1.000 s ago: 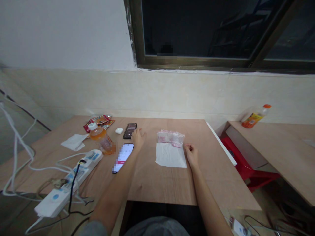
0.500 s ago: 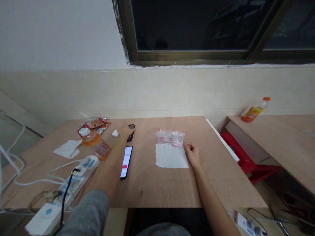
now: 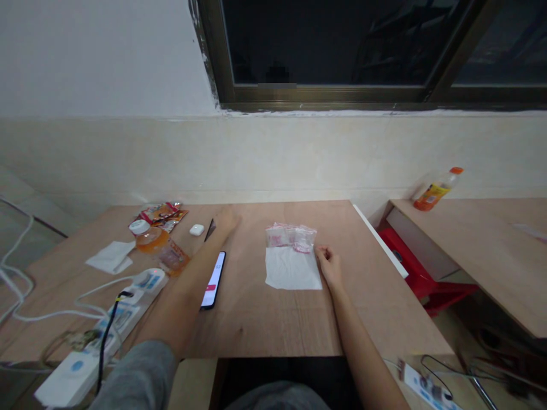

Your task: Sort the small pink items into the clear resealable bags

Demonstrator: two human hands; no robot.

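Observation:
My left hand is stretched toward the back of the table, beside a dark phone that it and the wrist partly cover. Its fingers are blurred, so their pose and anything in them cannot be made out. A white earbud-like case lies to the left of that phone. Under my left forearm's inner side is a lit phone, screen up. My right hand rests on the table with fingers curled closed and nothing visible in them. It lies at the right edge of a white tissue, near small clear plastic bags with pink markings.
An orange drink bottle lies on the left, near snack packets and a folded tissue. A power strip with cables runs along the left front. On the right stand a red stool and another table bearing a bottle.
My left hand has moved slightly right across the back of the table, uncovering the white case. My right hand stays by the tissue. The whole view has shifted a little.

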